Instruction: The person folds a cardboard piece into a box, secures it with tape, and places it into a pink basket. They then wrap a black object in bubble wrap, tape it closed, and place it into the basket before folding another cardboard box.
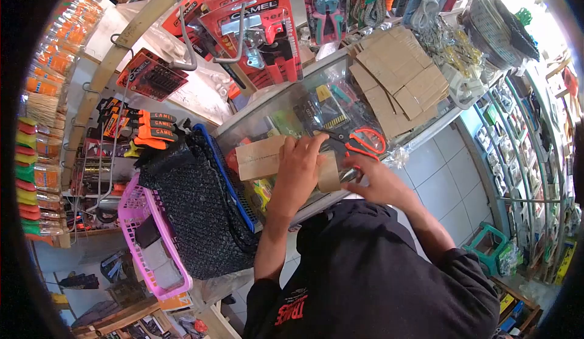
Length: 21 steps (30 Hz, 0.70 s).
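Observation:
My left hand lies on a strip of brown cardboard on the glass counter, fingers apart and pressing it down. The strip's other end shows to the right of the hand. My right hand is just past that end, at the counter's near edge, its thumb and fingers apart. Beside its fingertips are scissors with red-orange handles, lying on the counter with dark blades toward the left hand. I cannot make out a small shiny item under the right fingers.
Flat cardboard pieces are stacked at the counter's back right. Black netting and a pink basket stand left. Packaged tools hang above the counter's back. A green stool is on the floor at right.

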Tool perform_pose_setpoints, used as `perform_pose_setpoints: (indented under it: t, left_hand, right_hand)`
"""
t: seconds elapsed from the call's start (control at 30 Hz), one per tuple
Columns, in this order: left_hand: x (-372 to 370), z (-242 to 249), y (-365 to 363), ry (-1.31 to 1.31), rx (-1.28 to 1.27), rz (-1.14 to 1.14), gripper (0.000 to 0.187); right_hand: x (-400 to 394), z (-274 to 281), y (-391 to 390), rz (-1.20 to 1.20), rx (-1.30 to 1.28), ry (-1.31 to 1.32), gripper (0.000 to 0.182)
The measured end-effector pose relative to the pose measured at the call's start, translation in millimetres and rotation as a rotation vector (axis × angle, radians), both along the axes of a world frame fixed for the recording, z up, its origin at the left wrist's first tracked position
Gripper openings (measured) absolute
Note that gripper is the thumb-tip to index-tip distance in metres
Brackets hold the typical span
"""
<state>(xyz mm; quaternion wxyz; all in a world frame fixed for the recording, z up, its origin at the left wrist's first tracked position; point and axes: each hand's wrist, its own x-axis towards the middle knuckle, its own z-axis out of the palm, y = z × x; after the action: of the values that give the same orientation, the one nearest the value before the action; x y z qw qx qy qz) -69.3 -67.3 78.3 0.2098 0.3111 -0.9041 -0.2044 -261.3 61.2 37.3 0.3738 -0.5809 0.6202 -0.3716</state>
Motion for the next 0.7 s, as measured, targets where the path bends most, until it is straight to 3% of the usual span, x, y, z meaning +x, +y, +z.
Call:
perform_pose_setpoints:
  t: [0.13, 0.27, 0.47, 0.7]
  left_hand:
    - [4.8, -3.2, -0.6, -0.019, -0.020, -0.026, 0.017]
    - [6.4, 0.9, -2.5, -0.018, 0.020, -0.036, 0.013]
    - [6.5, -1.8, -0.2, 0.006, -0.048, -0.019, 0.013]
    - [7.2, -0.8, 15.1, 0.028, -0.074, 0.025, 0.014]
  right_hand:
    - [-28.5, 0.3, -11.9, -0.124, -0.017, 0.244, 0.036]
    - [-29.5, -26.1, -25.6, -0.128, -0.226, 0.601, 0.036]
    - [-24.4, -39.6, -43.9, -0.074, -0.123, 0.719, 0.028]
    - [-25.0, -47.5, -46.9, -0.050, -0.106, 0.616, 0.025]
